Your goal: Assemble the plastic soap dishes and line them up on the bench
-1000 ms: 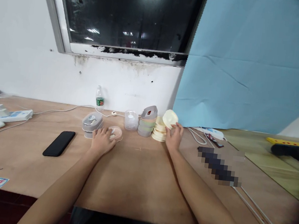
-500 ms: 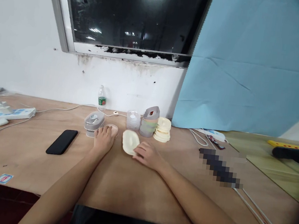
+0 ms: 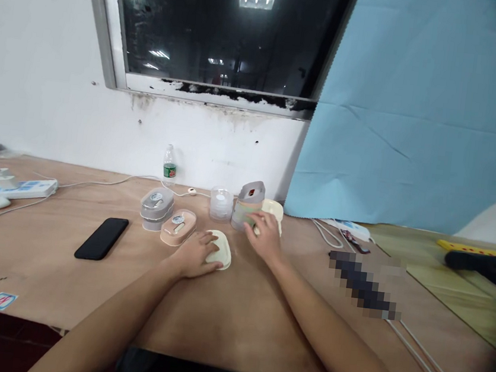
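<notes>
We see the tabletop's point(image 3: 223, 320) front edge crossing below our forearms, with the cream lid point(image 3: 222, 250) set well back from it. A stretch of wood runs from the lid's near edge down between our arms, and another strip of wood separates the lid's right side from our right wrist. To the left, room is tighter: the pink box point(image 3: 179, 228) stands just beside, though our left hand point(image 3: 198, 255) hides whether the two touch. That hand lies over the lid's left part, fingers spread on top, pinching nothing that we can see. Our right hand point(image 3: 264, 234) is at the grey stack point(image 3: 245, 209) and in front of the cream stack point(image 3: 274, 209), its thumb and fingers parted; we cannot tell whether the fingertips touch either one.

The lid lies flat, its long axis pointing away from us, with the far end leaning slightly left. The pink box's long side slants up toward the right. The grey box point(image 3: 157, 204) sits behind it to the left, near the phone point(image 3: 102, 239), which also angles rightward at its far end.

Clear tubs point(image 3: 221, 204) stand left of the grey stack. The wood is smooth and brown, backed by a white wall point(image 3: 213, 137), a dark window point(image 3: 220, 39) and a blue sheet point(image 3: 418, 110).
</notes>
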A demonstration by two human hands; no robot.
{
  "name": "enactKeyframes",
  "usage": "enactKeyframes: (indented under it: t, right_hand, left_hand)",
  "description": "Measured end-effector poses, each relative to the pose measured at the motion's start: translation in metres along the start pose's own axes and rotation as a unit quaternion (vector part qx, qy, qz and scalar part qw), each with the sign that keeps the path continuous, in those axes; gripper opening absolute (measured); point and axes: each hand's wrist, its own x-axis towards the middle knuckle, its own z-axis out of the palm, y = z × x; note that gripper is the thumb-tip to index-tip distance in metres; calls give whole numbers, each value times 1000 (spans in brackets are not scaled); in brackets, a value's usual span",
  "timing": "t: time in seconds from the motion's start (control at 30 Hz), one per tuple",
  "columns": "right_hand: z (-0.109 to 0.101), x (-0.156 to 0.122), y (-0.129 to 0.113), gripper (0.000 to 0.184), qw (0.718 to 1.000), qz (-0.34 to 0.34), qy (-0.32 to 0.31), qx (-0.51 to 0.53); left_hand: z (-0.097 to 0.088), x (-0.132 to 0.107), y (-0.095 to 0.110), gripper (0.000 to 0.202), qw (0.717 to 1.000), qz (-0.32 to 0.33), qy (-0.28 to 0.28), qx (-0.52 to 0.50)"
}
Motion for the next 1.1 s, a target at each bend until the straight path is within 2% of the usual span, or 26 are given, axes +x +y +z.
enactKeyframes:
  t: [0.1, 0.23, 0.37, 0.47, 0.53, 0.63, 0.7, 0.77, 0.83, 0.9, 1.0, 1.1]
  right_hand:
    - [-6, 29, 18, 38, 997, 33, 30, -64]
    - [-5, 50, 36, 39, 994, 31, -22, -98]
    - [-3, 56, 45, 25, 997, 11, -42, -58]
    - [-6, 56, 43, 19, 1000, -12, -17, 3]
    - [-10, 50, 36, 16, 999, -7, 18, 43]
    - [-15, 24, 18, 14, 992, 41, 71, 98]
    - [-14, -3, 4, 16, 984, 63, 74, 147]
    - [-11, -30, -9, 21, 973, 60, 52, 216]
    - [-8, -50, -20, 32, 961, 63, 5, 269]
    - [-5, -59, -28, 38, 947, 102, -44, 300]
    - [-4, -54, -34, 39, 921, 203, -69, 325]
    - [-5, -45, -30, 39, 892, 293, -85, 334]
  left_hand:
    - [1, -1, 4, 52, 999, 4, -53, -5]
    - [-1, -1, 9, 47, 997, 20, -70, -12]
    - [6, -1, 14, 54, 994, 42, -81, -64]
    - [14, 1, 20, 50, 988, 38, -43, -145]
    - [18, 3, 25, 50, 969, 32, 13, -244]
    - [19, 5, 31, 58, 925, -14, 133, -355]
    - [17, 7, 29, 59, 915, -64, 213, -338]
    - [15, 8, 23, 66, 916, -104, 256, -291]
    - [13, 8, 16, 72, 921, -122, 244, -277]
    - [12, 7, 9, 69, 922, -133, 211, -298]
    - [11, 5, 2, 58, 921, -146, 203, -299]
    - [12, 3, -2, 58, 935, -147, 198, -254]
